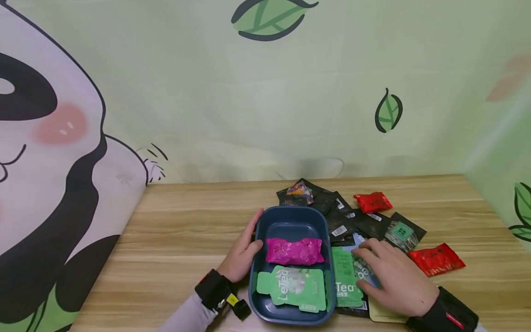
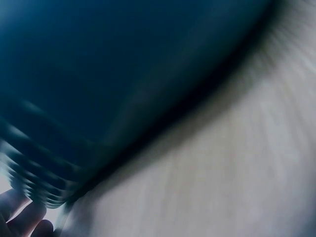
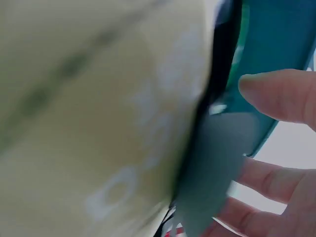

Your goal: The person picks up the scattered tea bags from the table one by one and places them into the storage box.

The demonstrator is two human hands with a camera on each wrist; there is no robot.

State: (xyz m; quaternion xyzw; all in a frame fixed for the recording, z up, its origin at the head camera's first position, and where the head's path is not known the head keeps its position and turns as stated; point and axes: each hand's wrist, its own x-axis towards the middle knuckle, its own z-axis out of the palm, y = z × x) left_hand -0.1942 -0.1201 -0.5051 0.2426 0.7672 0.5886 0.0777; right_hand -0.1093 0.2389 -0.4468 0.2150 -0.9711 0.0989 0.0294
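Toward the near edge of the bench [image 1: 166,258], a cream packet [image 1: 383,313] is peeking out below the right hand [image 1: 398,276]. That hand's fingers are bending loosely over a blue packet [image 1: 364,272], thumb apart, released. Just left, a green packet [image 1: 346,276] is lying beside the tray [image 1: 290,228]. The left hand [image 1: 242,256] is touching the tray's left side, its fingers extending unclenched along it. Inside, a green carton [image 1: 294,288] is lying flat at the near end, and a pink packet [image 1: 294,251] is resting crosswise behind it. Beyond the right hand, a red packet [image 1: 437,259] is lying toward the bench's right edge. Farther back, black packets [image 1: 365,223] are overlapping right of the tray and behind it; another red packet [image 1: 373,202] and a patterned packet [image 1: 300,190] are resting near the bench's far edge. Past that edge, a pale green backdrop [image 1: 269,115] is showing a panda [image 1: 41,161].
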